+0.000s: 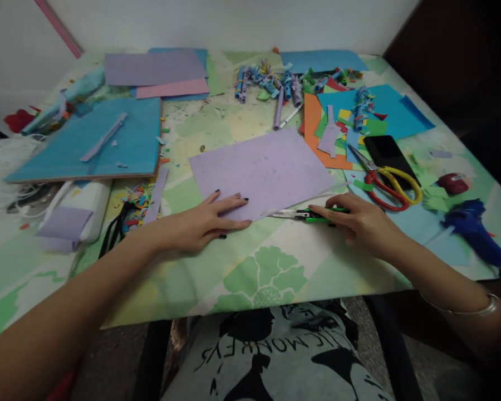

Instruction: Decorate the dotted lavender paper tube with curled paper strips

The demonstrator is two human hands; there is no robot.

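We work at a table spread with a green-and-white patterned tablecloth [171,301], our two hands apart, a lilac sheet [263,172] of paper lying between them and the far side of the table. Our left hand [204,223] rests with fingers spread over the sheet's near-left part, pressing on it, while our right hand [357,223], below the sheet's right side, is closed around the handle of a green-and-black cutting tool [300,214]. Its metal blade points left along the sheet's near edge; whether it bites into the paper we cannot tell. To our right, scissors [373,167] with red and yellow handles lie beside a black phone [386,150], near a blue glue gun [480,234] at the table's edge. Beyond the sheet sit a lilac paper roll [279,108], a white pen [291,117] and a cluster of frilled paper rolls [287,83]. To our left, a blue board [133,150] carries a folded lilac strip [104,139], and behind it stacked coloured sheets [154,69] lie towards the wall
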